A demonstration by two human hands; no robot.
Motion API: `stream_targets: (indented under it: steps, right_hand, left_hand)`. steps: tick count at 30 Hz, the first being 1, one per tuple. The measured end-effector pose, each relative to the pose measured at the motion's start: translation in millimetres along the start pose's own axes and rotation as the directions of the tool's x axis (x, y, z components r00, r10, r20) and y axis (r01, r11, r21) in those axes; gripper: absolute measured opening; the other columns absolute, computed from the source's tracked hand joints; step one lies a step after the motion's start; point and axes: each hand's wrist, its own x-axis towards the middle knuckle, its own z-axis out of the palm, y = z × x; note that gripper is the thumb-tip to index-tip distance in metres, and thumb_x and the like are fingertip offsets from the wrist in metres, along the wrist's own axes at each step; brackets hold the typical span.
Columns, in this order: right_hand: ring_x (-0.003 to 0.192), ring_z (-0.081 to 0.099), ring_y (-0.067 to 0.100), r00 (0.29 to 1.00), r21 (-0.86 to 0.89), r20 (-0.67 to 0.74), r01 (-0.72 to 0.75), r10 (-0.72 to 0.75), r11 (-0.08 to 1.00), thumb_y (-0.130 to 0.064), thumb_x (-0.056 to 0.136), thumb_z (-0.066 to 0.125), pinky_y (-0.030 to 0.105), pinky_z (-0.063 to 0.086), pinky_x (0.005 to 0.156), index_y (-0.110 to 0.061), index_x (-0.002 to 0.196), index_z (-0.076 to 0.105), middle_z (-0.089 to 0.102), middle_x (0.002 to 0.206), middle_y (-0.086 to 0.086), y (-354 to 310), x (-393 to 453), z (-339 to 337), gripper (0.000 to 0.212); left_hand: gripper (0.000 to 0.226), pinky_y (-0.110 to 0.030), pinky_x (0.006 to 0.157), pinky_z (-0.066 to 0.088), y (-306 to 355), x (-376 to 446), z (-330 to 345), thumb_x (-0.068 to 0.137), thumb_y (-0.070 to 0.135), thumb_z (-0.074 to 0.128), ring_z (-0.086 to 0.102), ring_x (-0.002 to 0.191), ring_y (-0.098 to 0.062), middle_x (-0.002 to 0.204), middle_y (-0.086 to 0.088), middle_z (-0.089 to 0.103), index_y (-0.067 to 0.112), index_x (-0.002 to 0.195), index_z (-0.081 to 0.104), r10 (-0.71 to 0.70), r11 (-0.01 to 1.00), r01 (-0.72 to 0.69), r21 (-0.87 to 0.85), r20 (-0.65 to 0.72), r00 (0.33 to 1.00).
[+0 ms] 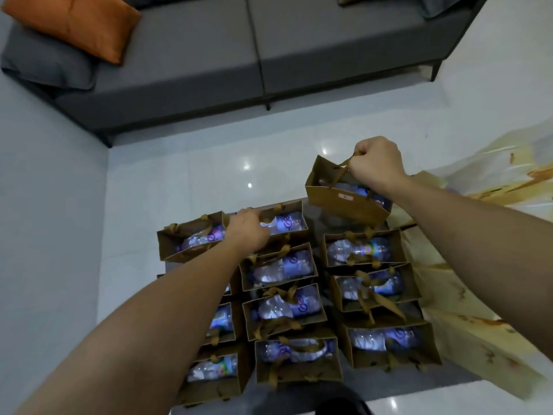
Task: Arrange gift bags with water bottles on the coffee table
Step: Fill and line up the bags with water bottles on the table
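Grey sofa [209, 55] with orange cushion [74, 22] stands on glossy white floor [209, 169]

gift bags [347, 205]: matt brown paper, cloth ribbon handles | water bottles [291, 223]: clear glossy plastic | floor [209, 166] at 12 o'clock: glossy white tile | sofa [209, 55]: matt grey cloth | cushion [74, 22]: orange cloth

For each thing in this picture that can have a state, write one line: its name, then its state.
Lifted gift bag: held by its handles, tilted, bottle inside.
Right hand: gripping those handles.
Left hand: fingers on the rim of the back middle bag.
Bags on the table: upright, open-topped, in rows, bottles inside.
Orange cushion: lying on the sofa.
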Motion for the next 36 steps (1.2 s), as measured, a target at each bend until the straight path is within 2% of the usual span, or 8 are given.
stream_targets:
  steps: [4, 7, 12, 17, 21, 23, 31, 36]
  right_hand:
    - [0.062, 0.049, 0.025, 0.998, -0.010, 0.036, -0.046, 0.047, 0.999, 0.001, 0.070, 0.052, 0.028, 0.033, 0.055, 0.003, 0.068, 0.062, 0.055, 0.067, 0.019, 34, 15, 25, 0.010]
    - [0.062, 0.045, 0.023, 0.993, -0.016, 0.096, -0.062, 0.063, 0.998, 0.002, 0.073, 0.052, 0.027, 0.029, 0.054, -0.002, 0.062, 0.056, 0.049, 0.061, 0.009, 55, 17, 44, 0.012]
    - [0.060, 0.042, 0.025, 0.989, -0.037, 0.103, -0.104, 0.107, 0.994, 0.002, 0.070, 0.053, 0.031, 0.028, 0.053, -0.003, 0.061, 0.051, 0.042, 0.057, 0.008, 89, 18, 77, 0.011]
    - [0.055, 0.037, 0.019, 0.992, 0.039, 0.059, -0.114, 0.111, 0.993, 0.002, 0.070, 0.054, 0.030, 0.026, 0.052, -0.008, 0.056, 0.045, 0.039, 0.053, 0.003, 102, 23, 93, 0.020]
    - [0.050, 0.030, 0.014, 0.994, 0.127, 0.062, -0.097, 0.090, 0.987, 0.003, 0.072, 0.056, 0.030, 0.021, 0.048, -0.015, 0.052, 0.033, 0.032, 0.051, 0.000, 109, 21, 108, 0.035]
    - [0.050, 0.034, 0.012, 0.992, 0.151, 0.073, -0.115, 0.105, 0.982, -0.001, 0.077, 0.060, 0.024, 0.022, 0.044, -0.016, 0.051, 0.037, 0.035, 0.050, -0.003, 118, 16, 118, 0.037]
    - [0.055, 0.041, 0.017, 0.985, 0.138, 0.089, -0.159, 0.148, 0.978, -0.010, 0.082, 0.064, 0.033, 0.030, 0.054, -0.015, 0.054, 0.045, 0.045, 0.054, 0.003, 151, 11, 137, 0.034]
    - [0.055, 0.039, 0.016, 0.984, 0.123, 0.084, -0.167, 0.157, 0.978, -0.011, 0.080, 0.064, 0.031, 0.028, 0.052, -0.015, 0.055, 0.043, 0.043, 0.054, 0.001, 150, 14, 141, 0.033]
  left_hand:
    - [0.045, -0.040, 0.089, 0.057, -1, 18, 21, 0.088, 0.022, 0.066, 0.060, 0.108, -0.028, 0.126, -0.010, 0.059, 0.015, 0.132, 0.059, -0.033, 0.997, 0.035, -0.071, 0.028, 0.999]
    - [0.055, -0.039, 0.101, 0.050, 0, 29, 41, 0.087, 0.028, 0.070, 0.055, 0.121, -0.028, 0.136, -0.010, 0.058, 0.015, 0.139, 0.056, -0.019, 1.000, 0.020, -0.023, 0.059, 0.998]
    - [0.049, -0.039, 0.101, 0.047, -3, 46, 70, 0.088, 0.032, 0.070, 0.053, 0.116, -0.027, 0.131, -0.010, 0.056, 0.014, 0.131, 0.056, -0.033, 0.999, 0.034, -0.003, 0.050, 0.998]
    - [0.081, -0.044, 0.105, 0.042, 1, 68, 86, 0.080, 0.051, 0.078, 0.043, 0.129, -0.031, 0.140, -0.011, 0.047, 0.012, 0.141, 0.043, -0.107, 0.994, 0.106, 0.033, 0.025, 0.994]
    - [0.102, -0.049, 0.106, 0.042, 13, 83, 94, 0.070, 0.052, 0.086, 0.041, 0.130, -0.035, 0.141, -0.014, 0.041, 0.012, 0.147, 0.033, -0.228, 0.973, 0.225, 0.052, 0.070, 0.971]
    - [0.100, -0.051, 0.106, 0.042, 15, 87, 100, 0.069, 0.050, 0.088, 0.042, 0.130, -0.036, 0.141, -0.013, 0.040, 0.017, 0.146, 0.034, -0.246, 0.968, 0.240, 0.072, 0.077, 0.966]
    - [0.073, -0.043, 0.106, 0.045, 17, 100, 113, 0.072, 0.015, 0.086, 0.049, 0.125, -0.033, 0.141, -0.009, 0.044, 0.023, 0.137, 0.054, -0.073, 0.980, 0.086, -0.177, 0.076, 0.994]
    - [0.036, -0.041, 0.095, 0.053, 19, 100, 111, 0.081, 0.003, 0.072, 0.058, 0.108, -0.027, 0.109, 0.001, 0.060, 0.029, 0.104, 0.062, -0.050, 0.968, 0.068, -0.243, 0.078, 0.996]
